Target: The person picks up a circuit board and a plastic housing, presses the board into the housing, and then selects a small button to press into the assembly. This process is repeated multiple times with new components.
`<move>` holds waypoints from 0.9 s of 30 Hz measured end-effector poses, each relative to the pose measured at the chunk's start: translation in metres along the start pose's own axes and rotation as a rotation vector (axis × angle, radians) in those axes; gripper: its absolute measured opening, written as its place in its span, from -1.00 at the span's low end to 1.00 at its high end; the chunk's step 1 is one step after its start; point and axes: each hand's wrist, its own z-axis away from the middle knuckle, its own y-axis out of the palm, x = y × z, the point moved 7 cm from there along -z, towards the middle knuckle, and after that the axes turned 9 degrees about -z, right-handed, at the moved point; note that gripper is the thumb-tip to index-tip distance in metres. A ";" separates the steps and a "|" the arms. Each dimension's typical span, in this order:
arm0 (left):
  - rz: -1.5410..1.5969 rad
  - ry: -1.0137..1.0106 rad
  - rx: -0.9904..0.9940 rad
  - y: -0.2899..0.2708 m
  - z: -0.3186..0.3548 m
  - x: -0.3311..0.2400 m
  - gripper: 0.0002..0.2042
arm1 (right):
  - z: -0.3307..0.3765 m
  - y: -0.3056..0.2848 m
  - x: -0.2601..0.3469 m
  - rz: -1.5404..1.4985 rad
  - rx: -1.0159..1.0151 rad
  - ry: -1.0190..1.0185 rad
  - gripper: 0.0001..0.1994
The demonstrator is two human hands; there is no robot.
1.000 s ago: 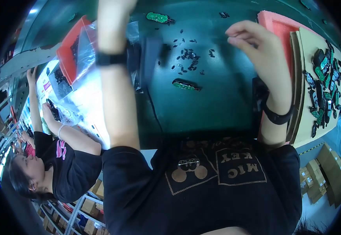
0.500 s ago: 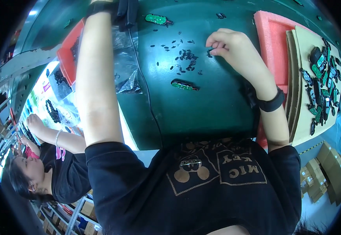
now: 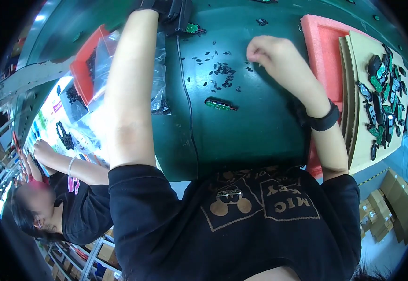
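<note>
My right hand (image 3: 272,51) hovers over the green work surface (image 3: 250,136). Its fingers are curled and pressed together; whatever they may hold is hidden. Small black oval pieces (image 3: 224,69) lie scattered just left of it. Nearer to me rests an elongated black housing with a green circuit board (image 3: 220,104). My left forearm (image 3: 131,84) stretches to the top edge, where the hand is out of the picture. By that wrist is a black device (image 3: 178,16), its dark cable (image 3: 188,93) running toward me. Another green circuit board (image 3: 192,28) shows partly beside the device.
At right, a pink foam tray (image 3: 312,51) adjoins cardboard sheets (image 3: 360,140) bearing several black-and-green assemblies (image 3: 385,100). A red bin (image 3: 83,70) and clear plastic bags (image 3: 159,89) flank my left arm. A co-worker (image 3: 80,206) sits at the left.
My left arm has swung rightward and farther away, bringing the black device and cable along; the device now partly covers the far circuit board. The right hand's fingers have curled in; a dark piece at their tips no longer shows.
</note>
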 end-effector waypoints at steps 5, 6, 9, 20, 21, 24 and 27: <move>0.021 -0.033 -0.055 -0.029 0.039 -0.036 -0.84 | 0.006 -0.012 -0.018 -0.728 -0.149 0.282 -0.95; 0.039 -0.009 -0.139 -0.039 0.053 -0.050 -0.84 | 0.008 -0.018 -0.021 -0.713 -0.165 0.257 -0.93; 0.096 0.007 -0.254 -0.054 0.093 -0.064 -0.85 | 0.006 -0.022 -0.023 -0.702 -0.177 0.200 -0.88; 0.400 0.046 -0.228 -0.028 0.188 -0.091 -0.81 | 0.013 -0.054 -0.014 -0.621 -0.434 0.255 -0.84; 0.403 0.046 -0.227 -0.025 0.190 -0.090 -0.81 | 0.013 -0.055 -0.015 -0.619 -0.433 0.257 -0.84; 0.455 -0.006 -0.215 -0.018 0.200 -0.093 -0.81 | 0.014 -0.057 -0.026 -0.888 -0.482 0.266 -0.82; 0.331 0.043 -0.231 -0.020 0.205 -0.103 -0.81 | 0.014 -0.054 -0.037 -1.046 -0.449 0.271 -0.82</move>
